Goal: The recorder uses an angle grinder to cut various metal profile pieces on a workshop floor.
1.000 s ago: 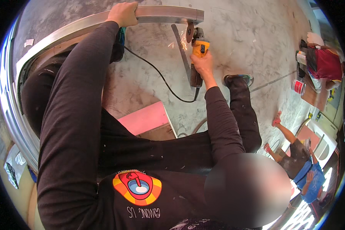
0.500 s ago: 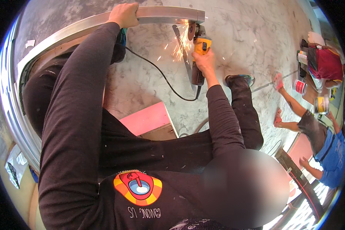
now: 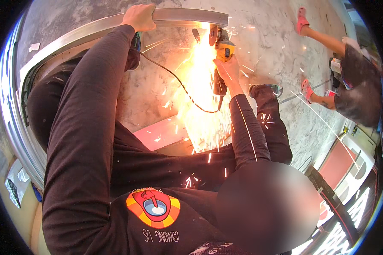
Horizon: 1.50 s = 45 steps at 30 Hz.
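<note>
Lap, black trousers point(image 3: 157, 166): nearest, sparks point(image 3: 202, 80) falling onto and beside it.

Board point(image 3: 156, 132), pink: flat on the floor by my lap, partly lost in the glare.

Grinder point(image 3: 224, 50), yellow and dark, corded: upright in view before me, its disc point(image 3: 212, 36) at the bar's near side, close to the right end. Judged dense and head-heavy, stiff-cased, apt to kick; best held round the body, well behind the disc. Disc likely brittle if twisted.

Right hand point(image 3: 228, 71): closed round the grinder's body, fingers wrapped.

Cord point(image 3: 161, 65): black, presumably limp; it looped left across the floor.

Bar point(image 3: 187, 15), metal: beyond the grinder, running left in a bend, perhaps the lens's. Judged rigid, smooth, somewhat slippery, probably hot near the disc; best gripped well left of it.

Left hand point(image 3: 139, 18): closed over the bar, well apart from the disc, fingertips hidden.

Another person's leg point(image 3: 327, 41), pink clog point(image 3: 302, 22): farthest, to the right.
</note>
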Motion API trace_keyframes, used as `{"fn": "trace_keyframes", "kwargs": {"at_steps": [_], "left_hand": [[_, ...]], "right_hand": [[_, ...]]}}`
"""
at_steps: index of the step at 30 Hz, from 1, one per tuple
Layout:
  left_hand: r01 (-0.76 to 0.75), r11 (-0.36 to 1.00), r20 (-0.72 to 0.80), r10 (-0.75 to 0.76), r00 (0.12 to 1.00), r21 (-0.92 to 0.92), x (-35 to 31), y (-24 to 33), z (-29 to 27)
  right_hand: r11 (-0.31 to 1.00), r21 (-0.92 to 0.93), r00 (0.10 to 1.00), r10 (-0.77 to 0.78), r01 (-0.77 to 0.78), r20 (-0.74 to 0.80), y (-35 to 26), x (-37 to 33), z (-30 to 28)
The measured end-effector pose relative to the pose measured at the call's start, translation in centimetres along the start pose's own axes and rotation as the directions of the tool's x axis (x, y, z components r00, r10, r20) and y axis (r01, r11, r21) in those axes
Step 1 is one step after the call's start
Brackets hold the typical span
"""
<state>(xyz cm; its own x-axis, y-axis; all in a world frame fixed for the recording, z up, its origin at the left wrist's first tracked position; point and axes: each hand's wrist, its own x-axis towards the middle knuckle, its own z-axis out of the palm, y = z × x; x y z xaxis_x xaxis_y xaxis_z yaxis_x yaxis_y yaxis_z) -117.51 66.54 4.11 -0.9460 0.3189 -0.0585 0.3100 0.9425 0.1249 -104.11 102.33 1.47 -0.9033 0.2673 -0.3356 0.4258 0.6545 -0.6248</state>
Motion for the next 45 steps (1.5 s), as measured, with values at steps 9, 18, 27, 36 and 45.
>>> {"fn": "trace_keyframes", "kwargs": {"at_steps": [9,18,27,36,45], "left_hand": [[0.027,0.999,0.021,-0.026,0.999,-0.032,0.2,0.2,-0.1],[0.007,0.996,0.018,-0.005,1.0,-0.088,1.6,2.1,-1.0],[0.005,0.999,-0.002,-0.005,1.0,-0.051,0.3,0.0,0.0],[0.014,0.998,0.011,-0.014,1.0,-0.053,0.7,0.9,-0.3],[-0.05,0.994,-0.03,0.047,0.998,-0.102,1.1,0.9,-0.7]], "right_hand": [[0.999,0.038,1.0,0.022,-0.022,0.009,0.2,0.1,0.1],[0.998,-0.014,0.996,-0.062,0.062,-0.064,4.1,1.9,-0.2],[1.0,-0.017,1.0,-0.004,0.003,-0.019,0.2,0.1,0.4],[1.0,0.013,1.0,-0.026,0.026,-0.001,2.1,1.5,0.6],[0.993,0.106,0.998,0.058,-0.057,-0.011,3.1,1.9,1.4]]}}
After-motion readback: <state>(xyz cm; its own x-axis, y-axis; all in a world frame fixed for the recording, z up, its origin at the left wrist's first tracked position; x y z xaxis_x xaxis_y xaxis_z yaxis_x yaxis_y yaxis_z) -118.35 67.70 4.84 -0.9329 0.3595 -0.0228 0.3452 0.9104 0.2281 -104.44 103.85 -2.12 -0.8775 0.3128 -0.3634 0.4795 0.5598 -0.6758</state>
